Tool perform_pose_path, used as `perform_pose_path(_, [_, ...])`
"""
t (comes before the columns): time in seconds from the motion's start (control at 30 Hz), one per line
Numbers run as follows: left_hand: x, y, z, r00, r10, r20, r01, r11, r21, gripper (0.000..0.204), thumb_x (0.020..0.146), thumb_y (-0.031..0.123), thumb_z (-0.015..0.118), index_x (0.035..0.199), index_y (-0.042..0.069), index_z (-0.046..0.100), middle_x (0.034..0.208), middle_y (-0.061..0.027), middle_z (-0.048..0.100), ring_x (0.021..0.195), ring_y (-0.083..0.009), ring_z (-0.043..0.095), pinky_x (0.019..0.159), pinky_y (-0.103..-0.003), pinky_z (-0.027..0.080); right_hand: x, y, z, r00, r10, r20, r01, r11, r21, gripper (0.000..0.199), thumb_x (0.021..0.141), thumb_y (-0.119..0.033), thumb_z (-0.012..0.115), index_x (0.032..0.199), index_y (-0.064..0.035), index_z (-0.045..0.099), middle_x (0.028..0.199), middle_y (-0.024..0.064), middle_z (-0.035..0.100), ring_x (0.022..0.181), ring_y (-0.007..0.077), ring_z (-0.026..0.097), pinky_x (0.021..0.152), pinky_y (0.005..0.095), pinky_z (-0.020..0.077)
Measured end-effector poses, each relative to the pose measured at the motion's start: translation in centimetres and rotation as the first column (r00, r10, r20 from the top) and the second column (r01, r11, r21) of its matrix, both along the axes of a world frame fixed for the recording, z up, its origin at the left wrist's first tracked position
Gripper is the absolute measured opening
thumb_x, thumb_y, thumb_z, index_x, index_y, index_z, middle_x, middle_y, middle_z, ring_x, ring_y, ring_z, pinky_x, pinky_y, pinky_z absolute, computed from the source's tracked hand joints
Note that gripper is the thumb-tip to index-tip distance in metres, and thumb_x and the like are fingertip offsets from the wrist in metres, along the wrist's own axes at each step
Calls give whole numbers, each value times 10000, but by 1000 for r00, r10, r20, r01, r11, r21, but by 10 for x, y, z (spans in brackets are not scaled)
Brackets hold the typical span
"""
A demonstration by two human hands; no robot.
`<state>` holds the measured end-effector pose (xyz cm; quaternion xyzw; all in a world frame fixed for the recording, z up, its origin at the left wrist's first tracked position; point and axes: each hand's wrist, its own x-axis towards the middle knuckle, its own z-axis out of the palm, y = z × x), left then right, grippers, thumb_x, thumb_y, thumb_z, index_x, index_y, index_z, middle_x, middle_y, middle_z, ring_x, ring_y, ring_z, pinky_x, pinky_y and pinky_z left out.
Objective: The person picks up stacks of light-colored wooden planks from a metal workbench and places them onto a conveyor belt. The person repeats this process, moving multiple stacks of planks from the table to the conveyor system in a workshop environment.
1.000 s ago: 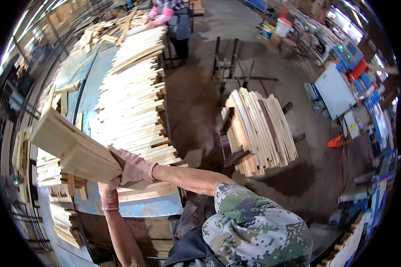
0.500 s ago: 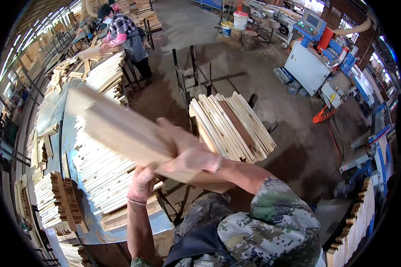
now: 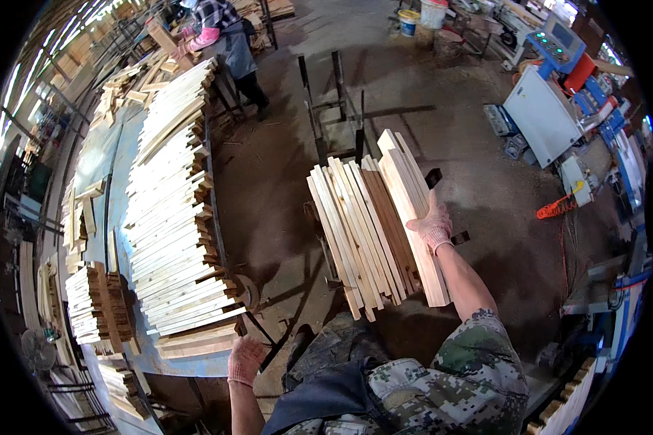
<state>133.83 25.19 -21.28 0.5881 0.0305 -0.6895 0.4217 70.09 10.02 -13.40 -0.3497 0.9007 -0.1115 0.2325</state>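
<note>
dim workshop floor (image 3: 268,210); pale boards (image 3: 409,199) sit at the right end of the racked stack (image 3: 352,232). likely stiff, weighty together; best held mid-length by the long edges. right hand (image 3: 434,223) spread, thumb over them; left hand (image 3: 247,360) near bench (image 3: 196,367), finger state unclear.

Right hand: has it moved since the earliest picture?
Yes, rightward: from above the near end of the blue table, the right hand has gone to the board stack beyond that table's right edge.

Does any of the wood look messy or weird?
Yes: wood pieces at the far end of the table lie jumbled, unlike the long row of planks. A brown strip stands out among the pale boards near the right hand.
</note>
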Motion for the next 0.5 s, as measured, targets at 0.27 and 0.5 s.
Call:
perform_pose_path(0.27, [40, 80, -41, 998, 50, 42, -56, 983, 175, 415, 1049, 464, 642, 1248, 100, 664, 1178, -115, 717, 1067, -367, 673, 918, -579, 536, 32, -40, -88, 970, 192, 147, -198, 980, 28, 1202, 863, -558, 804, 1738, -144, 91, 1647, 270, 407, 1505, 427, 436, 1250, 509, 372])
perform_pose_path(0.5, [63, 126, -79, 938, -83, -337, 14, 979, -202, 164, 1086, 324, 576, 1098, 161, 583, 1029, -45, 615, 952, -246, 581, 872, -425, 482, 55, -35, -108, 991, 58, 120, -42, 991, -127, 1223, 798, -573, 860, 1726, -134, 195, 1716, 256, 329, 1598, 393, 304, 1307, 486, 266])
